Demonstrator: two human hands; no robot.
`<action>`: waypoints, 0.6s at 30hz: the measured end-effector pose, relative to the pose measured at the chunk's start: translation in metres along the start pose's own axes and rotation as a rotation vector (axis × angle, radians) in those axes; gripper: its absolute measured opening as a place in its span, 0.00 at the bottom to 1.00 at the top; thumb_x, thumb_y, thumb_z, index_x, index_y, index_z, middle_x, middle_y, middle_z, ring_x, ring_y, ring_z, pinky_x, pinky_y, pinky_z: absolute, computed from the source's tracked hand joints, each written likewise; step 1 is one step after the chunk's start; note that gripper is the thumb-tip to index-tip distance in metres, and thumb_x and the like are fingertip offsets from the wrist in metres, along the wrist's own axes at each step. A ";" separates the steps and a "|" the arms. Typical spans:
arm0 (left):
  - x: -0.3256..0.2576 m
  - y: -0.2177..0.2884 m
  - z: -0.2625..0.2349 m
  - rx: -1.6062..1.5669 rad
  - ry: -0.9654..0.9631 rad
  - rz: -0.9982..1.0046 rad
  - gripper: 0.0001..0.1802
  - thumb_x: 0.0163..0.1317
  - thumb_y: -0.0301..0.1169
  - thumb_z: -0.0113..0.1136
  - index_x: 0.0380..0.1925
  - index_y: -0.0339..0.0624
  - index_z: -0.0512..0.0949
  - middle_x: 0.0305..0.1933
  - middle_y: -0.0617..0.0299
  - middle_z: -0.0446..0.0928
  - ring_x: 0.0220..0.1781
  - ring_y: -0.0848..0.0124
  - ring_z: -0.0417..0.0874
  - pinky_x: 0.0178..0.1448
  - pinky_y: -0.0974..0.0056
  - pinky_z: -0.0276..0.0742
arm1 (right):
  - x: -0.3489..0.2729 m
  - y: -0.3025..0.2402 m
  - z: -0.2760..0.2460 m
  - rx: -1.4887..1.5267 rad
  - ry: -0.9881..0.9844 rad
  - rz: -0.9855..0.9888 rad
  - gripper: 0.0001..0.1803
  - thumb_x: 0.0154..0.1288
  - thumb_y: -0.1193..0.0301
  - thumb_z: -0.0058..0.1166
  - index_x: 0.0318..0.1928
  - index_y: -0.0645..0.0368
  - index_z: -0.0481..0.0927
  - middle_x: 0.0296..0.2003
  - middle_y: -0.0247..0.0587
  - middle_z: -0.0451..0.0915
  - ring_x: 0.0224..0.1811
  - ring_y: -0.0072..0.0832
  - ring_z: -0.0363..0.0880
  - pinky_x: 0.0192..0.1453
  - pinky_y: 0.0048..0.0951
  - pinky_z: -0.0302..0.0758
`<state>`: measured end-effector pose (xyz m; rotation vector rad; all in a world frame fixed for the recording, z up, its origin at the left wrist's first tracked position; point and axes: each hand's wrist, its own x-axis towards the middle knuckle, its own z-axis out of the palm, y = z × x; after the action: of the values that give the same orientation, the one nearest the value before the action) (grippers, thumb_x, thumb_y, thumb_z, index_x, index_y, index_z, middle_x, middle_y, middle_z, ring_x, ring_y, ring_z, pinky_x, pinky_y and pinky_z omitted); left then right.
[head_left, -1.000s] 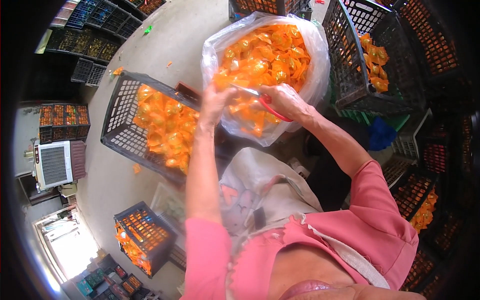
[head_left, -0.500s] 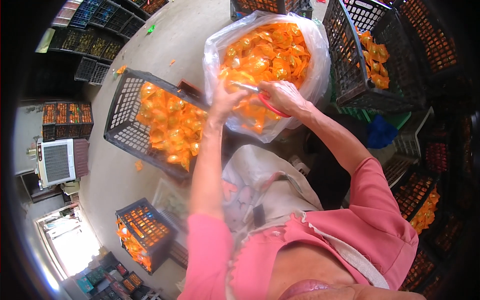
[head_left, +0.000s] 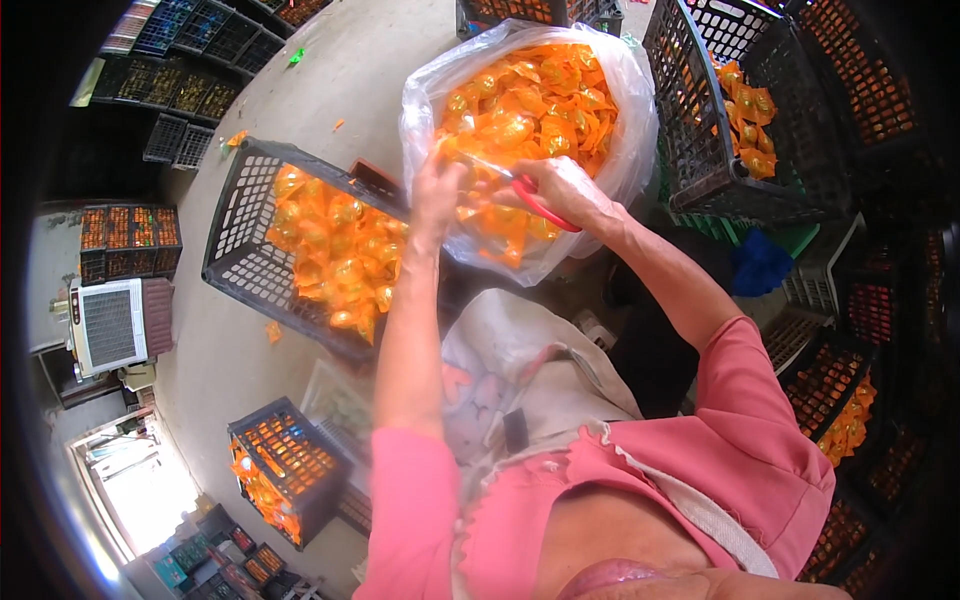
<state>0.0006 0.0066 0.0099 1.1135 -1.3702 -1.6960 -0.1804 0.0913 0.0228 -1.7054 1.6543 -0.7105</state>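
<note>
head view: left hand (head_left: 438, 190) is raised a bit higher than a second ago and now pinches an orange wrapped piece (head_left: 462, 158) at the near rim of the clear plastic bag (head_left: 625, 120); fingers closed narrow on it. right hand (head_left: 560, 190) has shifted slightly left toward the left hand, fist wrapped around red-handled scissors (head_left: 535, 205), blades pointing at the pinched piece. hands are closer together than half a second ago, so a cut on that piece looks to be in hand, not clearly made yet. the bag is heaped with orange pieces and stands in front of the person's lap. black crate (head_left: 250, 250) left of it holds more orange pieces, same spot as before. another black crate (head_left: 700, 130) right of the bag is partly filled. pale apron (head_left: 510, 370) covers the lap below the hands.
</note>
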 end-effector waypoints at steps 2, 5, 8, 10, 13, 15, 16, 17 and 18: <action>-0.003 -0.001 0.000 -0.006 0.012 0.001 0.20 0.61 0.31 0.50 0.54 0.38 0.68 0.38 0.59 0.78 0.29 0.72 0.83 0.23 0.73 0.76 | 0.001 0.002 0.004 -0.020 0.018 -0.002 0.29 0.56 0.43 0.54 0.37 0.60 0.79 0.28 0.52 0.81 0.33 0.47 0.80 0.37 0.40 0.75; -0.008 -0.005 0.002 -0.023 -0.098 0.055 0.21 0.57 0.29 0.56 0.52 0.39 0.69 0.32 0.63 0.75 0.23 0.78 0.74 0.22 0.74 0.71 | -0.002 -0.001 0.001 -0.149 0.052 -0.011 0.28 0.55 0.45 0.56 0.41 0.58 0.79 0.30 0.52 0.80 0.35 0.46 0.80 0.39 0.39 0.76; -0.002 -0.012 0.006 0.226 -0.004 0.082 0.24 0.51 0.24 0.59 0.51 0.37 0.69 0.33 0.64 0.75 0.23 0.78 0.74 0.22 0.74 0.69 | -0.005 -0.005 -0.008 -0.196 0.026 -0.018 0.28 0.55 0.47 0.58 0.42 0.59 0.79 0.30 0.53 0.80 0.35 0.46 0.80 0.38 0.37 0.75; -0.003 -0.009 0.010 0.270 0.037 0.142 0.24 0.50 0.23 0.58 0.50 0.37 0.69 0.36 0.63 0.76 0.25 0.78 0.75 0.22 0.74 0.70 | -0.005 0.001 -0.004 -0.198 0.023 0.014 0.27 0.56 0.47 0.58 0.40 0.60 0.79 0.30 0.53 0.80 0.34 0.48 0.79 0.37 0.39 0.75; 0.000 -0.004 0.013 0.074 0.044 0.013 0.23 0.53 0.24 0.57 0.51 0.37 0.69 0.42 0.62 0.76 0.35 0.76 0.79 0.27 0.74 0.78 | -0.004 0.006 0.001 -0.041 0.019 -0.007 0.24 0.58 0.49 0.57 0.39 0.60 0.80 0.24 0.49 0.78 0.26 0.40 0.78 0.33 0.35 0.73; 0.003 -0.010 0.008 -0.042 0.038 0.015 0.22 0.54 0.23 0.55 0.51 0.38 0.69 0.42 0.61 0.76 0.36 0.75 0.80 0.30 0.72 0.80 | -0.001 0.004 0.001 0.122 -0.019 -0.025 0.21 0.59 0.53 0.58 0.39 0.60 0.80 0.22 0.40 0.76 0.23 0.26 0.73 0.30 0.27 0.71; -0.001 -0.010 0.002 -0.157 0.044 0.017 0.21 0.56 0.23 0.53 0.51 0.38 0.68 0.42 0.61 0.76 0.38 0.74 0.80 0.32 0.71 0.82 | 0.000 -0.001 0.003 0.122 -0.037 -0.034 0.21 0.59 0.53 0.58 0.39 0.60 0.80 0.22 0.40 0.76 0.23 0.26 0.73 0.30 0.27 0.71; -0.006 -0.006 -0.005 -0.154 0.046 -0.017 0.19 0.58 0.23 0.49 0.52 0.38 0.68 0.43 0.59 0.77 0.40 0.70 0.82 0.35 0.68 0.83 | 0.002 -0.006 0.005 0.215 -0.066 0.028 0.21 0.60 0.55 0.58 0.40 0.61 0.80 0.23 0.37 0.77 0.24 0.23 0.72 0.30 0.26 0.70; -0.004 -0.011 -0.013 -0.205 -0.028 -0.003 0.18 0.59 0.25 0.49 0.52 0.38 0.69 0.44 0.58 0.77 0.41 0.69 0.82 0.36 0.66 0.83 | 0.004 -0.008 0.009 0.303 -0.104 0.089 0.20 0.60 0.56 0.58 0.41 0.61 0.80 0.24 0.34 0.77 0.24 0.21 0.72 0.30 0.25 0.70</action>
<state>0.0138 0.0075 -0.0006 0.9797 -1.1802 -1.8144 -0.1678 0.0877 0.0230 -1.4217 1.4585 -0.7723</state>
